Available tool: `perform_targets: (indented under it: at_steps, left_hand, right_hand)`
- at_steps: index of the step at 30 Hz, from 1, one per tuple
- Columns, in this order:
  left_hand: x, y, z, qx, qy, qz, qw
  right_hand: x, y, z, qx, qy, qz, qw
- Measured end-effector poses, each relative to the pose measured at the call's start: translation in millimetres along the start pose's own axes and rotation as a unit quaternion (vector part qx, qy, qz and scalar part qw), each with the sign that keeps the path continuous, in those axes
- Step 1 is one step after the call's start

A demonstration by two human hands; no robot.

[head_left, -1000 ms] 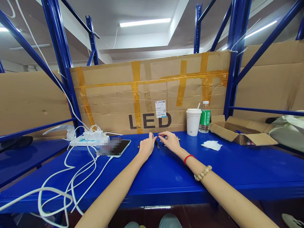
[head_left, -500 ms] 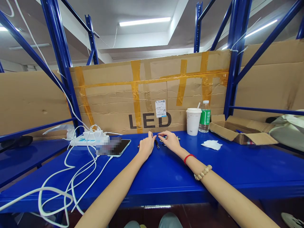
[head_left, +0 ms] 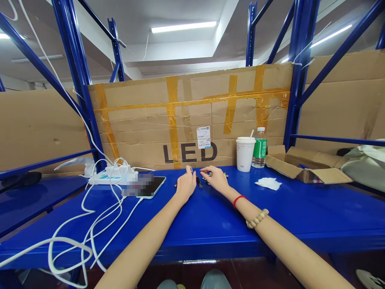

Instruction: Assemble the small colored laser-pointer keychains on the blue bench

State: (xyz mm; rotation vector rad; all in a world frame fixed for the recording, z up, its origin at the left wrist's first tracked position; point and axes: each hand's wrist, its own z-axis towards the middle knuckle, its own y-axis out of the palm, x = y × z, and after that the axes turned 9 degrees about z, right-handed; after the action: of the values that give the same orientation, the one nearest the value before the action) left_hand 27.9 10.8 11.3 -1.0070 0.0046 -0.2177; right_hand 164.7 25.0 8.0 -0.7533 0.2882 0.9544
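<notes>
In the middle of the frame, the left hand (head_left: pixel 185 186) and the right hand (head_left: pixel 217 179) are near each other above the blue shelf (head_left: pixel 228 224). The left hand shows its back, and its fingers are bent; whether they pinch something, I cannot tell. The right hand has its fingers curved, with the thumb near the index fingertip, but also here I cannot tell if a small piece is held. Between the hands lies a dark slim object (head_left: pixel 199 182), partly covered, too small to identify. Some small shiny pieces (head_left: pixel 226 175) are mostly hidden behind the right hand.

At the left, a pixelated patch covers part of the phone (head_left: pixel 156 188). At the lower right edge, a shoe (head_left: pixel 368 279) is cut off.

On the cardboard (head_left: pixel 138 132) at the centre, large black letters read "LED". The white label (head_left: pixel 203 137) above them has print too small to read. At the right, the bottle (head_left: pixel 259 154) has white characters on green, not clearly legible, and the white cup (head_left: pixel 245 154) has a tiny dark mark.
</notes>
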Motion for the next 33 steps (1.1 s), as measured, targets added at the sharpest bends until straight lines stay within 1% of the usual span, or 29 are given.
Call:
perform_targets:
  at_steps: [6, 9, 12, 15, 18, 21, 25, 28, 30, 33]
  left_hand:
    - [-5.0, 9.8, 3.0, 0.044, 0.012, -0.052, 0.998]
    - [-7.0, 13.6, 4.7, 0.037, 0.020, -0.074, 0.996]
    - [-7.3, 14.6, 6.1, 0.025, 0.031, -0.098, 0.994]
    - [-7.3, 14.2, 6.7, 0.025, 0.042, -0.114, 0.992]
    - [-8.0, 14.2, 6.2, 0.020, 0.058, -0.149, 0.987]
    - [-8.1, 14.4, 4.8, 0.007, 0.067, -0.175, 0.982]
    - [-5.9, 12.6, 3.7, 0.006, 0.064, -0.166, 0.984]
    - [-4.5, 10.7, 3.7, 0.007, 0.074, -0.163, 0.984]
    - [-4.4, 10.0, 3.7, 0.017, 0.091, -0.162, 0.982]
    - [-5.3, 10.4, 3.4, 0.032, 0.107, -0.158, 0.981]
  right_hand:
    - [4.2, 1.9, 1.0, 0.010, 0.000, 0.010, 1.000]
    - [6.9, 2.9, 2.0, 0.030, 0.006, 0.015, 0.999]
    - [7.6, 3.4, 3.0, 0.069, 0.030, 0.016, 0.997]
    - [7.0, 3.7, 4.1, 0.088, 0.041, 0.043, 0.994]
    - [6.0, 4.0, 4.7, 0.084, 0.046, 0.071, 0.993]
    - [5.2, 3.7, 4.5, 0.085, 0.051, 0.070, 0.993]
    - [5.9, 3.6, 4.2, 0.086, 0.050, 0.070, 0.993]
    - [6.8, 4.6, 4.4, 0.086, 0.050, 0.077, 0.992]
    - [6.3, 5.4, 4.6, 0.084, 0.050, 0.100, 0.990]
    - [3.3, 5.9, 5.2, 0.075, 0.054, 0.172, 0.981]
